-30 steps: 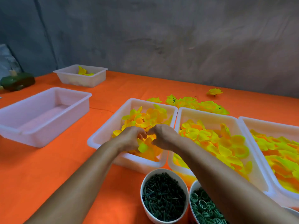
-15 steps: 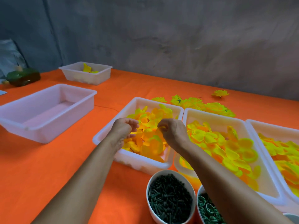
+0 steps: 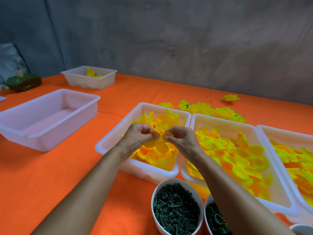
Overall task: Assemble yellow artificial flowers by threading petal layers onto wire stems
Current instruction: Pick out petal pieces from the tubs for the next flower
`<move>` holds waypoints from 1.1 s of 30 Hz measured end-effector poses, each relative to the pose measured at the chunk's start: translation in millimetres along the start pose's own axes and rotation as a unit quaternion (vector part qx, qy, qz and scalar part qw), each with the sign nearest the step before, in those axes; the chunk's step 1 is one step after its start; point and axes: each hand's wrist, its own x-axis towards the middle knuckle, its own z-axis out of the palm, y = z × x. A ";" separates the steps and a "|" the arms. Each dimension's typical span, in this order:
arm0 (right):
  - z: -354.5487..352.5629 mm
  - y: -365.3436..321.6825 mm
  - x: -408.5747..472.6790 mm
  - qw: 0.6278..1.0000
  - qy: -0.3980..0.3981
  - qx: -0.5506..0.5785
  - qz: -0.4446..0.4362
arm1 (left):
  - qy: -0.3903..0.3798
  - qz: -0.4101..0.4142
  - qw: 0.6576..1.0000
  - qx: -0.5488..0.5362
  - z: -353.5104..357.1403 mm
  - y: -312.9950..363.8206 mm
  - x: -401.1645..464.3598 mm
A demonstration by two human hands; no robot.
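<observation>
A yellow petal layer (image 3: pixel 158 141) hangs between both hands above a white tray (image 3: pixel 108 143) full of small yellow petals. My left hand (image 3: pixel 137 136) pinches its left lobe with curled fingers. My right hand (image 3: pixel 181 138) pinches the right lobe. A white bowl of dark green stem pins (image 3: pixel 176 209) stands at the near edge, under my right forearm. Beside it, a second bowl (image 3: pixel 214 219) holds green rings.
Two more white trays of larger yellow petals (image 3: pixel 237 150) (image 3: pixel 296 158) lie to the right. An empty white tray (image 3: pixel 45 116) sits left, a smaller one (image 3: pixel 89 78) behind it. Finished yellow flowers (image 3: pixel 211 109) lie on the orange tablecloth (image 3: pixel 50 175) behind the trays.
Both hands rose out of the petal tray, moved apart, then came back together pinching one petal layer between them. The camera view shifted slightly.
</observation>
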 end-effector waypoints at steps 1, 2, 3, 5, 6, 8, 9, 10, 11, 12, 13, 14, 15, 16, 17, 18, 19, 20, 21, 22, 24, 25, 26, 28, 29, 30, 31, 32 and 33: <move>0.1 0.8 -0.6 0.999 -0.019 -0.024 -0.011 | 0.004 -0.001 1.000 -0.005 -0.3 0.8 1.3; 0.7 1.3 -1.1 0.999 -0.026 -0.043 -0.018 | 0.006 -0.003 1.000 -0.007 -0.2 1.4 2.5; 1.2 2.0 -1.0 0.998 -0.021 -0.049 -0.020 | 0.008 -0.004 1.000 -0.008 0.5 1.9 3.6; 1.2 4.6 0.5 0.999 0.005 -0.030 -0.010 | 0.026 0.003 1.000 0.002 4.8 1.6 6.0; 0.9 5.6 1.1 1.000 0.019 -0.015 -0.005 | 0.036 0.008 0.999 0.008 8.0 0.9 7.3; 1.2 7.2 2.2 0.999 0.040 0.008 0.002 | 0.044 0.011 0.999 0.010 13.0 0.2 8.6; 1.7 7.6 2.6 0.999 0.049 0.012 0.004 | 0.044 0.009 0.999 0.007 14.4 0.0 9.1; 2.1 7.8 2.8 0.998 0.056 0.011 0.005 | 0.045 0.006 0.999 0.004 15.5 -0.5 9.9; 2.4 8.1 3.0 0.998 0.063 0.010 0.004 | 0.049 0.003 0.999 0.001 16.5 -0.9 10.5; 2.6 8.5 3.1 0.998 0.068 0.010 0.003 | 0.056 0.002 0.998 0.000 17.5 -1.8 11.2; 2.4 9.0 2.9 0.997 0.073 0.012 0.002 | 0.066 0.000 0.998 0.000 18.9 -2.2 11.4; 2.0 9.2 2.6 0.997 0.077 0.015 0.003 | 0.072 -0.002 0.997 -0.001 20.6 -2.8 11.8; 1.6 8.7 2.0 0.997 0.079 0.020 0.006 | 0.074 -0.005 0.997 0.000 22.3 -2.4 11.7; 1.1 8.3 1.7 0.997 0.078 0.025 0.008 | 0.073 -0.009 0.997 0.001 24.1 -2.3 12.0; 0.3 7.6 1.5 0.997 0.072 0.034 0.009 | 0.071 -0.018 0.997 -0.002 25.9 -1.4 12.0; -0.3 6.6 1.2 0.997 0.061 0.053 0.007 | 0.072 -0.034 0.997 -0.012 26.9 -0.7 12.7; -1.3 5.2 0.6 0.995 0.047 0.083 0.003 | 0.080 -0.059 0.995 -0.029 27.2 0.6 13.8; -2.4 4.2 0.1 0.992 0.032 0.120 -0.001 | 0.090 -0.088 0.991 -0.051 26.7 1.3 15.9; -4.0 3.4 -0.6 0.988 0.017 0.155 -0.004 | 0.096 -0.121 0.985 -0.073 26.4 2.3 17.6; -5.7 2.4 -1.3 0.984 0.001 0.176 -0.009 | 0.093 -0.151 0.980 -0.094 26.6 2.8 18.7; -8.0 3.0 -2.3 0.984 -0.010 0.175 -0.013 | 0.085 -0.181 0.971 -0.133 29.2 3.2 18.9; -7.5 4.5 -1.3 0.987 -0.002 0.162 -0.011 | 0.092 -0.177 0.969 -0.147 29.9 2.7 19.3; -6.5 5.7 -0.2 0.990 0.013 0.139 -0.009 | 0.102 -0.165 0.968 -0.157 30.2 1.8 19.8; -4.9 5.6 1.5 0.993 0.034 0.110 -0.001 | 0.112 -0.148 0.966 -0.182 30.0 2.6 19.5; -5.4 5.4 1.9 0.992 0.031 0.119 0.003 | 0.101 -0.151 0.962 -0.203 30.0 4.0 19.4; -6.9 5.0 1.6 0.990 0.020 0.142 0.006 | 0.083 -0.158 0.959 -0.220 29.6 4.9 19.6; -8.8 4.6 0.5 0.986 0.008 0.169 0.009 | 0.060 -0.166 0.956 -0.234 29.6 6.4 19.1; -10.5 4.4 -0.2 0.981 0.001 0.193 0.011 | 0.041 -0.171 0.956 -0.235 30.8 6.9 19.2; -11.9 4.6 -0.7 0.977 -0.001 0.214 0.015 | 0.032 -0.174 0.959 -0.222 33.1 6.9 19.5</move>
